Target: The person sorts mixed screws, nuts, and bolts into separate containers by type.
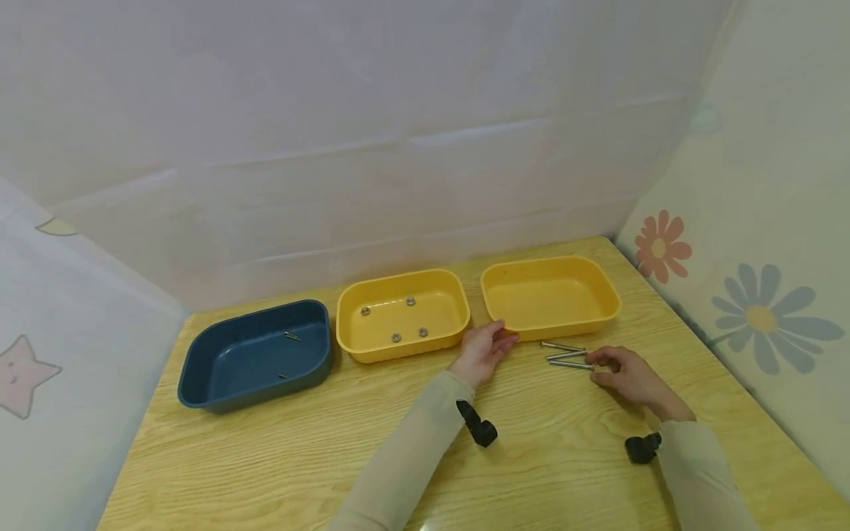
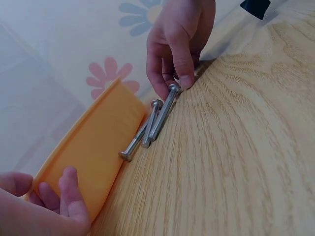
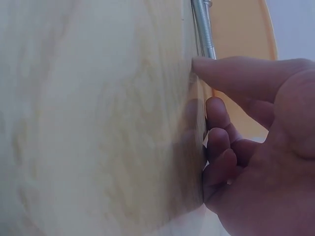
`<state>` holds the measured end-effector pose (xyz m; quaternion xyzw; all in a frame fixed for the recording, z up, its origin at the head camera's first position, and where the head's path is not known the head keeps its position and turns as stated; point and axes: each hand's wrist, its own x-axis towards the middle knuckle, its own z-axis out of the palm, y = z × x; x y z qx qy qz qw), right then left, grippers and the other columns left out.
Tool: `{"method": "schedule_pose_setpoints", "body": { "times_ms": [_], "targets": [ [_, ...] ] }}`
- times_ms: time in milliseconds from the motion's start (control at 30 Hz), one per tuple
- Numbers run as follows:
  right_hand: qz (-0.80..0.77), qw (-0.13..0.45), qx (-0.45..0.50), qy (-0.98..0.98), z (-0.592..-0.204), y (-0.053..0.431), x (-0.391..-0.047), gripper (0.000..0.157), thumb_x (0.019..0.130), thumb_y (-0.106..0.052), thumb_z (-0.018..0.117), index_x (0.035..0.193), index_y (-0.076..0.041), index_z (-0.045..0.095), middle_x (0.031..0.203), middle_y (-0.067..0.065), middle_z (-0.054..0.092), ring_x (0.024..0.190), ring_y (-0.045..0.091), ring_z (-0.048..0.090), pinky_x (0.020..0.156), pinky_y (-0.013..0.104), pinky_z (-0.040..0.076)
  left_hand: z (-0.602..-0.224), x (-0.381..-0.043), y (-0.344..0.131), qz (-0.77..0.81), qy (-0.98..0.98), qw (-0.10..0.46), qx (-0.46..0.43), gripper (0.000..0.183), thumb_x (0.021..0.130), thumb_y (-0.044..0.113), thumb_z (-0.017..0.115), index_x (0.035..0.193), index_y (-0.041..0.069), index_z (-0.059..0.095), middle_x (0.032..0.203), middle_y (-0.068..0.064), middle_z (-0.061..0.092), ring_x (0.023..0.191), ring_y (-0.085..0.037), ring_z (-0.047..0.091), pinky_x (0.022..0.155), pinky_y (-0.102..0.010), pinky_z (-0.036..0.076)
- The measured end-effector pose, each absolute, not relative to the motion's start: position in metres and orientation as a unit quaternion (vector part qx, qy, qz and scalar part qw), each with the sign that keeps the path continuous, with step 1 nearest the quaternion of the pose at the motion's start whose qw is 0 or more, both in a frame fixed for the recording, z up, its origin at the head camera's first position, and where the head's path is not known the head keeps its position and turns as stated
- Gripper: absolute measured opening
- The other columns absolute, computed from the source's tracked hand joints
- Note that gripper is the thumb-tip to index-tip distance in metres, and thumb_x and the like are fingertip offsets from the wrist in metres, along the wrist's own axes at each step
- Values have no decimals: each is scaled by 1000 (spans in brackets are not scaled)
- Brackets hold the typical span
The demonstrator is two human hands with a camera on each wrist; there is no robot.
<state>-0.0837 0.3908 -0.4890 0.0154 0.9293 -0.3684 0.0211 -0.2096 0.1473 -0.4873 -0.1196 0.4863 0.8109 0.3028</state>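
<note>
My left hand (image 1: 478, 355) is at the near left corner of the right yellow tray (image 1: 551, 330). It holds the tray's rim, the thumb over the edge and the other fingers against the outer wall (image 2: 93, 162). Three long silver bolts (image 2: 135, 139) lie close together on the table, just in front of that tray. My right hand (image 1: 627, 376) reaches in from the right, low over the wood. Its thumb and fingers pinch the head of the nearest bolt (image 2: 165, 113), whose shaft rests beside the others. In the right wrist view the thumb (image 3: 236, 73) meets the bolt's end.
The middle yellow tray (image 1: 398, 354) holds several nuts (image 1: 423, 332). At the left, a dark blue tray (image 1: 259, 402) contains a few small brass-coloured screws (image 1: 292, 335). The trays stand in a row towards the back of the wooden table (image 1: 279, 472), with pale walls behind and beside it.
</note>
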Motion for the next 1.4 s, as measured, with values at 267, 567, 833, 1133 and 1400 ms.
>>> {"method": "schedule_pose_setpoints", "body": {
  "times_ms": [267,567,833,1133,1400],
  "targets": [
    [-364,50,23,930,-487,393,-87,21,87,-12,69,105,-1,67,108,19,64,90,21,53,73,30,43,-486,-208,144,814,488,286,-131,4,91,10,62,92,7,63,79,-2,61,79,-17,70,78,-29,55],
    [-361,56,0,931,-484,393,-91,13,85,-8,69,97,-2,68,99,12,65,81,14,46,71,26,38,-486,-211,138,783,533,298,-119,10,89,18,67,93,10,65,77,3,64,64,-11,67,56,-23,46],
    [-358,42,-15,933,-486,394,-93,8,84,-7,68,90,-2,68,90,8,65,72,8,42,68,23,35,-488,-211,137,786,525,303,-122,9,89,20,67,92,12,65,78,3,63,64,-12,66,53,-22,42],
    [-345,42,-1,938,-486,391,-92,5,83,-8,69,86,-5,67,89,6,63,76,12,43,70,25,34,-489,-211,136,792,510,312,-120,8,90,21,66,92,13,64,81,2,63,66,-13,65,55,-23,42],
    [-345,41,-2,938,-488,391,-90,4,83,-8,70,85,-6,67,86,4,63,74,10,43,69,24,35,-491,-212,135,786,509,326,-125,9,89,23,67,90,15,66,81,3,65,70,-14,65,58,-25,46]
  ]
}}
